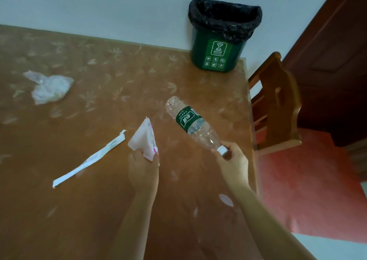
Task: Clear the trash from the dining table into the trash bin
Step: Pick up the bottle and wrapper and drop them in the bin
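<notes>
Plastic, paper and wood on a faintly shiny table top.
The dining table [119, 80] has a smooth brown covering with a soft sheen. The water bottle [190, 123] is clear, ribbed plastic with a glossy green label and a white plastic cap [222, 150]. The wrapper [143, 140] and the long sleeve [89, 158] look like matt white paper. The crumpled bag [49, 87] is thin translucent plastic. The trash bin [216, 55] is smooth green plastic, its liner [224, 15] wrinkled black film. The chair [278, 100] is varnished wood.

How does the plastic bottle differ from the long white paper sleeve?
The plastic bottle is clear with a green label; the paper sleeve is opaque white. The bottle is rounded, the sleeve flat. The right hand grips the bottle at its cap; the sleeve lies untouched on the table. Both are outside the bin.
</notes>
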`<state>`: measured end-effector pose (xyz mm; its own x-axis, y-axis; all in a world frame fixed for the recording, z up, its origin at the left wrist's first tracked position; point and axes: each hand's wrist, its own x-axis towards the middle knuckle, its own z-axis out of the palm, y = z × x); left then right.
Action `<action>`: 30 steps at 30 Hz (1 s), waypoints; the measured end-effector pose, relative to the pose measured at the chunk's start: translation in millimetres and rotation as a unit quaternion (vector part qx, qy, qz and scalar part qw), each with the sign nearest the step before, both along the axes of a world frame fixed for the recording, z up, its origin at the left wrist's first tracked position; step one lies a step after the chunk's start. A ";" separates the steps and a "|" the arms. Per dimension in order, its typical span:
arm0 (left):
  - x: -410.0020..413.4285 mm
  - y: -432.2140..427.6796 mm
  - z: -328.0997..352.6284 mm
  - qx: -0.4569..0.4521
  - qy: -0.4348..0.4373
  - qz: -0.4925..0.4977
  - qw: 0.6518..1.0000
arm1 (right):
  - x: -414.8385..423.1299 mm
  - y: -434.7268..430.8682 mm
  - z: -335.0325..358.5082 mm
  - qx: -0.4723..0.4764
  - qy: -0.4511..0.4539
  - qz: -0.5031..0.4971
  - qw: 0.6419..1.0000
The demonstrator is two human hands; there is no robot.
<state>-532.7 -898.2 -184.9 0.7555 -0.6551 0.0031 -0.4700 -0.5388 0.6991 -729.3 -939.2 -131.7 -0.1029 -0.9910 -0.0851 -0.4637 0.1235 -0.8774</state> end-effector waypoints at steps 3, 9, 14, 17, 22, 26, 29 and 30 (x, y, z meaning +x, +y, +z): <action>2.5 -5.7 -4.8 0.031 -0.010 0.004 0.999 | 6.2 -0.1 -2.1 0.007 -0.016 -0.011 1.000; 7.0 5.7 -7.4 0.034 -0.002 -0.016 0.999 | 8.9 3.1 -10.8 0.022 -0.015 -0.034 0.999; -0.9 22.7 -1.0 0.001 -0.007 -0.032 0.999 | -4.3 18.8 -9.0 0.034 -0.023 -0.043 0.998; -14.2 32.6 4.9 -0.010 -0.008 -0.033 0.999 | -23.2 30.5 -1.6 0.049 -0.038 -0.042 0.997; -61.6 49.5 23.5 -0.045 -0.005 -0.042 0.998 | -72.7 48.6 9.0 0.012 -0.079 -0.045 0.996; -122.9 57.3 52.6 -0.112 -0.064 -0.062 0.990 | -135.7 60.1 19.5 -0.023 -0.093 -0.051 0.994; -181.2 63.2 72.6 -0.164 -0.096 -0.100 0.977 | -197.7 69.9 37.9 -0.063 -0.106 -0.045 0.991; -202.5 65.8 79.7 -0.172 -0.100 -0.107 0.974 | -221.1 73.4 43.7 -0.077 -0.110 -0.046 0.990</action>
<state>-735.2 -832.4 -105.2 0.5639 -0.7312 0.3839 -0.6914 -0.1637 0.7037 -950.4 -865.8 -88.0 -0.1884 -0.9814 0.0360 -0.2533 0.0132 -0.9673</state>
